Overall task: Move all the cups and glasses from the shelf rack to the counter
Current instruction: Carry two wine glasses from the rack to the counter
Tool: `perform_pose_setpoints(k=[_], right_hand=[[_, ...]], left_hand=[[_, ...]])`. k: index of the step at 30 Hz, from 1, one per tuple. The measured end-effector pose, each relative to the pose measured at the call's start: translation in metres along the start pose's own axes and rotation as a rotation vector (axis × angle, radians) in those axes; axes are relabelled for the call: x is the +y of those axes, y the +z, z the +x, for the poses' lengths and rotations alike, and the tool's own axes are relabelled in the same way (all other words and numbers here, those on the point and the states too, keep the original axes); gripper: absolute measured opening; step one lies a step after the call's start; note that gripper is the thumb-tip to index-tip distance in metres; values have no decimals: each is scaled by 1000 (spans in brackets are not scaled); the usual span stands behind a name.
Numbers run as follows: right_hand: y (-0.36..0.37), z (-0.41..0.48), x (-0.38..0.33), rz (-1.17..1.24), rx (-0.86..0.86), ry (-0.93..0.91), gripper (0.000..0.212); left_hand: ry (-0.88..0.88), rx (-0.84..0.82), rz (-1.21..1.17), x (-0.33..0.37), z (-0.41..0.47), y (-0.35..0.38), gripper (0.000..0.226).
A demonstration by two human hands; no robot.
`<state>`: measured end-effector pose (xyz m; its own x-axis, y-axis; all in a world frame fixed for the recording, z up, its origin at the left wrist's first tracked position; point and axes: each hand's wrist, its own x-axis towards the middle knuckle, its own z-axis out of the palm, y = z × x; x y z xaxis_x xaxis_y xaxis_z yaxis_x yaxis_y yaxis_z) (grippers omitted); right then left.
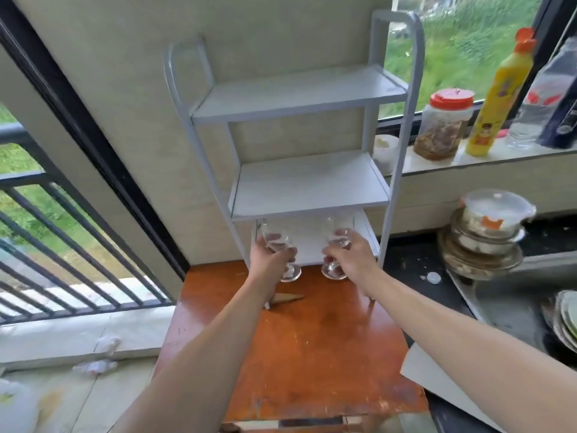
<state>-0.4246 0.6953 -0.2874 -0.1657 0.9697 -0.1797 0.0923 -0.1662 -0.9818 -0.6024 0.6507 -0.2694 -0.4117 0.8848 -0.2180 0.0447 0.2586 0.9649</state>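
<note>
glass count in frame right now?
2. One stemmed glass is in the left hand, the other stemmed glass in the right hand, both at the rack's lowest tier. Upper shelves show none; the lowest tier is partly hidden.

The middle shelf (309, 195) overhangs both stemmed glasses (276, 242); the wooden table (312, 354) in front lies open.

Materials and finish, as seen.
Shelf rack (307, 95): white painted metal, matt. Two glasses (276, 242): clear, glossy. Tabletop (312, 348): orange-brown wood, semi-gloss, scuffed and scratched.
</note>
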Motion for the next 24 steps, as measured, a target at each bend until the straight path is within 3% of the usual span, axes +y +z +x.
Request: perform_pose_setpoints(k=[6,11,16,20,24], right_hand=[[-28,-96,5,79,29,91,37],[-85,-189,10,164,121,151,43],[-166,-269,15,226,232,183,44],[-240,-330,29,285,338,209,34],[-319,-397,42,299,478,204,43]], left_hand=[[-75,-192,-18,-8,-89,-14,42],[-147,-374,38,-13,-162,16,42],[-134,-596,136,-9,-235,82,45],[-135,-789,152,0,-291,153,37],[-136,-929,192,5,-349,234,50]])
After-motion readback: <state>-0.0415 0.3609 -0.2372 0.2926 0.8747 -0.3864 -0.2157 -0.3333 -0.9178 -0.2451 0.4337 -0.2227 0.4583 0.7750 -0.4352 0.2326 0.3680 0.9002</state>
